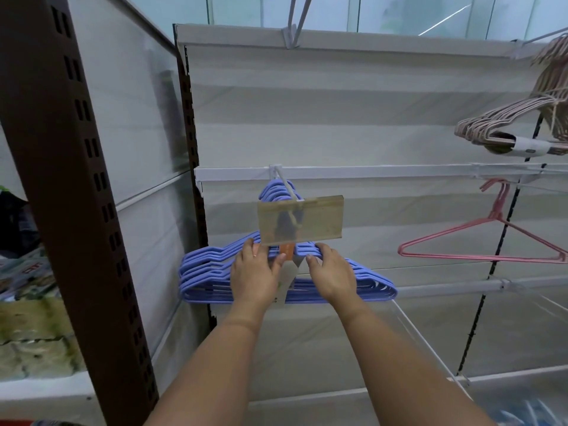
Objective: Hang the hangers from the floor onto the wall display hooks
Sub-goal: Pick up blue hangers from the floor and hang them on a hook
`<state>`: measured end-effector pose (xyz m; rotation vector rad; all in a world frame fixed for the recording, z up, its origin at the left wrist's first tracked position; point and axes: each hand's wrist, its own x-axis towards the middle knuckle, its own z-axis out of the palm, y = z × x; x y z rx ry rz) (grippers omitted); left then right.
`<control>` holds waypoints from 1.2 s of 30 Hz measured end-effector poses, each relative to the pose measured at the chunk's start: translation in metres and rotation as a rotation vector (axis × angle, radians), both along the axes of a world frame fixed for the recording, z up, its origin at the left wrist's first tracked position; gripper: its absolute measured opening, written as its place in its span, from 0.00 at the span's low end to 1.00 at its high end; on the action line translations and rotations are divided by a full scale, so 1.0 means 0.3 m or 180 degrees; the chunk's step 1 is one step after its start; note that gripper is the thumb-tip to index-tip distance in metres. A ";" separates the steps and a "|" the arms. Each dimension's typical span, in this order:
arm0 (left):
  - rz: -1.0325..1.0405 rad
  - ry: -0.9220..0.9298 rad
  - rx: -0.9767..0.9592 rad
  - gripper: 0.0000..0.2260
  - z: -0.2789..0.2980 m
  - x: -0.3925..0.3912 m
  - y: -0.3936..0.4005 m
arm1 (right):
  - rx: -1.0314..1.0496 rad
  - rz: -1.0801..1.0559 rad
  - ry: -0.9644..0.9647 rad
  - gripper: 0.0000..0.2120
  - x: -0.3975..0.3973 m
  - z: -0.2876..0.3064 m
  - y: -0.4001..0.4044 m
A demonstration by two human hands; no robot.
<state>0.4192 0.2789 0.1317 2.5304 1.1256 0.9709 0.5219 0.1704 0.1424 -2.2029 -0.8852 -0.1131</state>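
Lavender-blue plastic hangers, a banded bundle of them (212, 272), hang straight ahead of us on a white wire display hook (284, 183) that juts from a white rail on the pale wall panel (353, 118). Their curved necks are stacked over the hook, partly hidden behind a clear, yellowed price-tag holder (300, 219) at the hook's tip. The bundle's long axis runs left to right, parallel to the wall, with its shoulders spreading wide below the hook.

Our left hand (253, 276) grips the bundle just left of centre, fingers curled over the upper bars beside an orange and white paper label (286, 265). Our right hand (333, 276) mirrors it just right of centre, fingers wrapped over the bars. Both hands are closed on the hangers, roughly level and equally near the hook, which sits directly above and between them.

We judge the bundle to be already seated on the hook, so what matters is letting go evenly so it settles square.

To the right, well apart, a single pink wire hanger (485, 241) hangs on another hook, and a bundle of pale pink hangers (507, 121) hangs higher up.
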 end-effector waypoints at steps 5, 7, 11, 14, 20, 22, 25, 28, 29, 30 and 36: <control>-0.0059 -0.0088 -0.0161 0.25 0.002 -0.015 -0.021 | 0.0064 -0.0097 -0.0049 0.24 -0.026 -0.005 0.001; -0.0094 -0.0127 -0.0210 0.25 0.002 -0.028 -0.032 | 0.0042 -0.0134 -0.0073 0.24 -0.039 -0.010 -0.001; -0.0282 -0.0279 -0.0268 0.24 -0.008 -0.061 -0.045 | 0.0001 -0.0287 -0.0250 0.25 -0.054 -0.033 -0.014; -0.0366 -0.0228 -0.0125 0.24 -0.031 -0.086 -0.051 | -0.0005 -0.0471 -0.0316 0.25 -0.062 -0.056 -0.038; -0.0322 -0.0015 0.0376 0.26 -0.071 -0.097 -0.065 | -0.0229 -0.0820 -0.0362 0.24 -0.069 -0.096 -0.144; -0.0297 -0.0082 0.0545 0.26 -0.091 -0.097 -0.097 | -0.0316 -0.0831 -0.0307 0.24 -0.078 -0.116 -0.194; -0.0467 -0.0216 0.0584 0.26 -0.129 -0.088 -0.185 | -0.0307 -0.0896 -0.0030 0.22 -0.102 -0.152 -0.292; -0.0804 -0.0289 0.0351 0.26 -0.201 -0.059 -0.297 | -0.0410 -0.0944 0.0123 0.23 -0.123 -0.206 -0.413; -0.0934 -0.0265 0.0219 0.24 -0.226 -0.046 -0.340 | -0.0485 -0.0982 0.0200 0.23 -0.129 -0.226 -0.461; -0.1075 -0.0148 0.0081 0.24 -0.249 -0.031 -0.395 | -0.0550 -0.1056 0.0292 0.23 -0.136 -0.248 -0.520; -0.1772 0.0994 -0.0198 0.26 -0.387 0.054 -0.760 | -0.0786 -0.1600 0.0698 0.23 -0.193 -0.385 -0.949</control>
